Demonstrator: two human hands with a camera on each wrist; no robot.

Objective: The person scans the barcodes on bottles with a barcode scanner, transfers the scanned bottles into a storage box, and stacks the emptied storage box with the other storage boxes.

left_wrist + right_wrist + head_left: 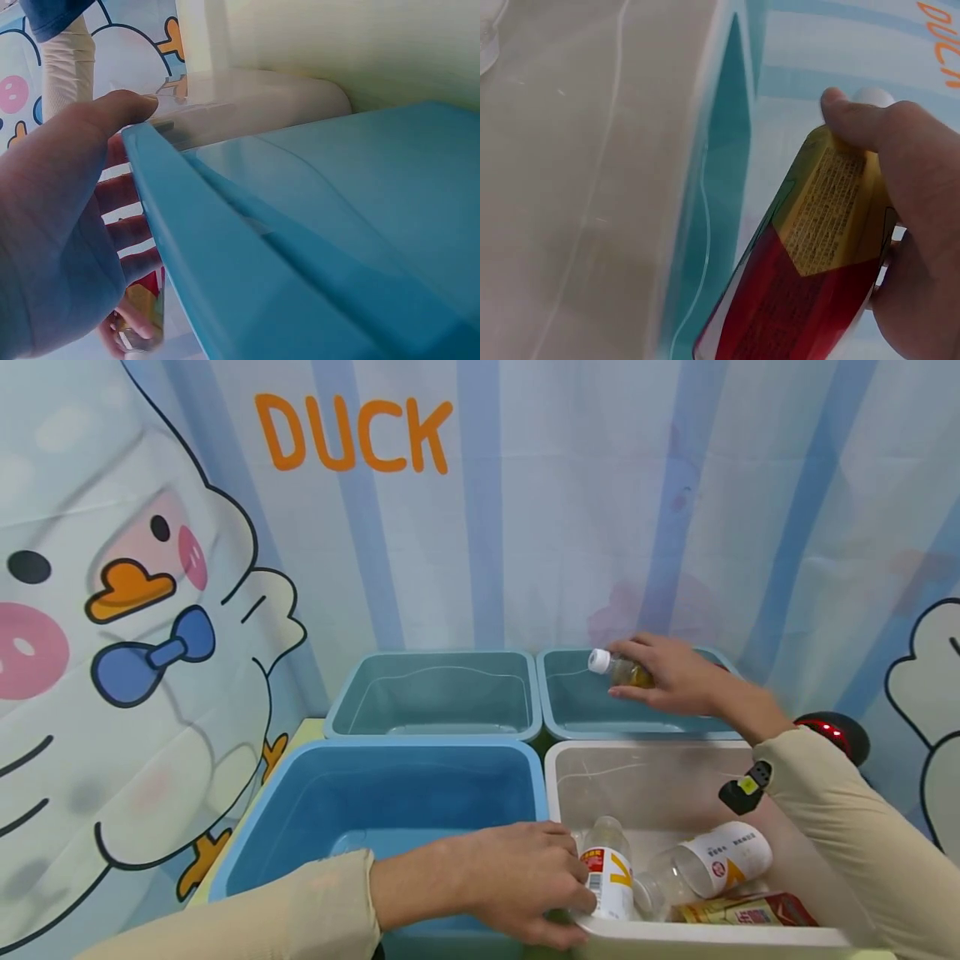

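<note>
My right hand (675, 675) grips a small plastic bottle (624, 671) over the back right teal bin (551, 710). The bottle has a white cap, and its label (817, 247) shows yellow and red in the right wrist view. My left hand (517, 878) is at the rims between the blue bin (375, 781) and the white bin (552, 777), its fingers loosely extended. Beside those fingers, inside the white bin, is a clear bottle (611, 881) with a white, red and yellow label. I cannot tell whether they touch it.
Another clear bottle (723, 860) with a white label lies in the white bin, above a yellow and red package (750, 910). A second teal bin (435, 693) stands at the back left. Behind the bins hangs a striped curtain (577, 527) with duck drawings.
</note>
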